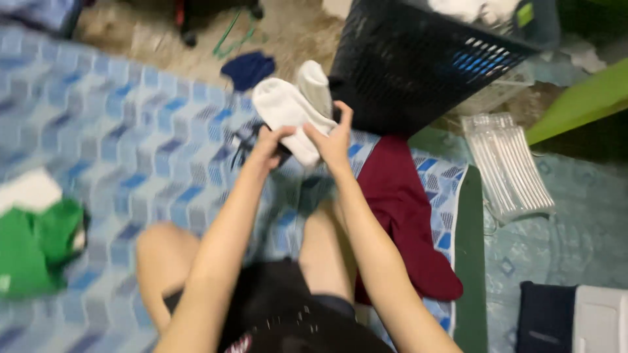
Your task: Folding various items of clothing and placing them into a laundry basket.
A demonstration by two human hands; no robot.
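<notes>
Both hands, left (268, 145) and right (333, 140), closed on white socks (288, 111), pairing underway; maroon garment (405, 209), green clothes (39, 245) still loose on bed (131, 150).

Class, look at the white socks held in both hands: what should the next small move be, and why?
Probably fold the white socks together. Both the left hand and right hand grip their lower ends, and the two socks lie side by side, partly overlapped, above the blue patterned mat, so they look ready for pairing.

two white socks (291, 111), one black basket (405, 65), one maroon garment (405, 209)
</notes>
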